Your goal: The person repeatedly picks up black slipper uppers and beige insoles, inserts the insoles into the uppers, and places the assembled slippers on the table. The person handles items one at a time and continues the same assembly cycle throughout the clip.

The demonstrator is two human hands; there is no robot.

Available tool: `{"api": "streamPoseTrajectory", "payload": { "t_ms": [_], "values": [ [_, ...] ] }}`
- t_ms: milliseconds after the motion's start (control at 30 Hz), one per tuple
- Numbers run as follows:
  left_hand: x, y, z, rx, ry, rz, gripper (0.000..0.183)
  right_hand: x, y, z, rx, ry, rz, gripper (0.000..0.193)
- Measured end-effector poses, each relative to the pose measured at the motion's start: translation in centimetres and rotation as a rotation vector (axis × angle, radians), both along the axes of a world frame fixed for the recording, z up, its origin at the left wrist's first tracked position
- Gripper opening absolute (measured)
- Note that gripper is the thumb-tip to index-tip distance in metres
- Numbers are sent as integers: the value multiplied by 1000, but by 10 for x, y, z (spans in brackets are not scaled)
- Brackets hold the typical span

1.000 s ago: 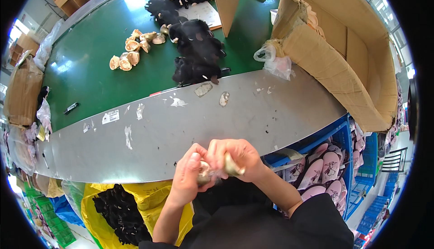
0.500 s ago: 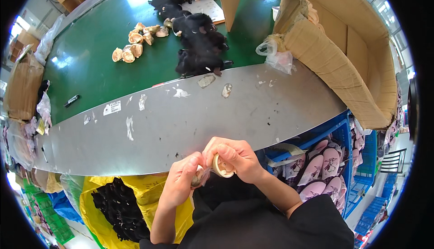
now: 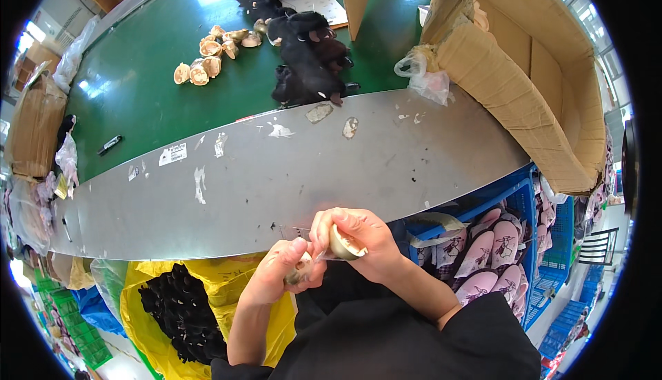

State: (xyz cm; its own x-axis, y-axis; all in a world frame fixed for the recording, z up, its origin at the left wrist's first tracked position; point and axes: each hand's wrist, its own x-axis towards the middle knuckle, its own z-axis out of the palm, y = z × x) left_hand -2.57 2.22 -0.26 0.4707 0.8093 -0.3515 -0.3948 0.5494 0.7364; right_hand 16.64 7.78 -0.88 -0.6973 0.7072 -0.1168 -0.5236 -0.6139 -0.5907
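Note:
Close to my body, in front of the metal table edge, both hands work near each other. My right hand (image 3: 369, 235) grips a small hollow half-round shell (image 3: 347, 245), cream inside and olive outside, tilted with its open side to the right. My left hand (image 3: 276, 270) is closed on a similar olive and cream piece (image 3: 300, 271), partly hidden by the fingers. Between the hands stretches a bit of clear film. Farther off on the green tabletop (image 3: 145, 111) lies a group of several such shells (image 3: 207, 59), beside a heap of black fuzzy items (image 3: 307, 59).
A large open cardboard box (image 3: 510, 83) stands at the right, with a clear plastic bag (image 3: 424, 80) beside it. Below are a blue crate (image 3: 531, 242) of pink slippers (image 3: 476, 252) and a yellow bag (image 3: 231, 297) of black items. A marker (image 3: 109, 145) lies left.
My right hand has turned its shell, so the olive outside now shows more and the opening faces right. My left hand keeps its piece, shifted slightly.

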Motion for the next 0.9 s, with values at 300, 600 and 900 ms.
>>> {"api": "streamPoseTrajectory", "payload": {
  "t_ms": [300, 600, 900],
  "values": [
    [-8, -7, -6, -9, -320, 10, 55, 19, 11, 2, -210, 519, -379, 39],
    [-45, 75, 28, 336, 663, 599, 22, 63, 28, -3, 84, -102, -539, 43],
    [-136, 259, -78, 914, 1895, 585, 43, 69, 22, -10, 58, -218, -635, 49]
  ]
}}
